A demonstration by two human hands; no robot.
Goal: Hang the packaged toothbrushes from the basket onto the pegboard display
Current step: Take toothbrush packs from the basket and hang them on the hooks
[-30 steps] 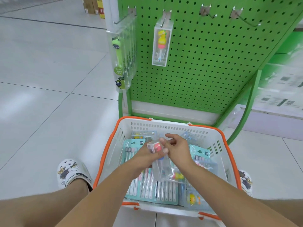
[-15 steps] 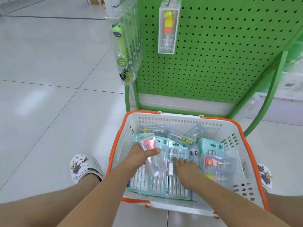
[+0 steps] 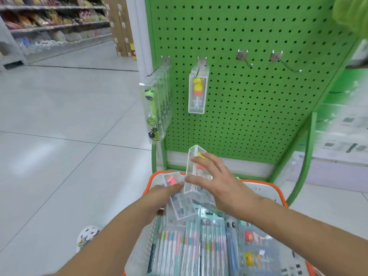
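Both of my hands have risen from the basket since half a second ago, and my right hand (image 3: 223,188), which then lay flat on the packs, now holds a clear boxed toothbrush (image 3: 194,170) upright above the basket's far rim, thumb on its near face and fingers spread round its far side. My left hand (image 3: 159,198) keeps its grip on the other clear box, the one with the pink figure (image 3: 172,181), thumb pressed across its front; that box tilts and touches the lower end of the upright one. Below them the white basket with the orange rim (image 3: 278,188) is full of flat toothbrush packs (image 3: 185,250) and more small clear boxes (image 3: 256,250). Beyond stands the green pegboard (image 3: 249,108): one boxed toothbrush with a yellow figure (image 3: 198,90) hangs on its second hook, a row of clear packs (image 3: 156,108) hangs on the leftmost hook, and two hooks (image 3: 244,58) to the right are bare. Grey floor tiles (image 3: 59,146) spread to the left, with store shelves (image 3: 53,22) far behind.
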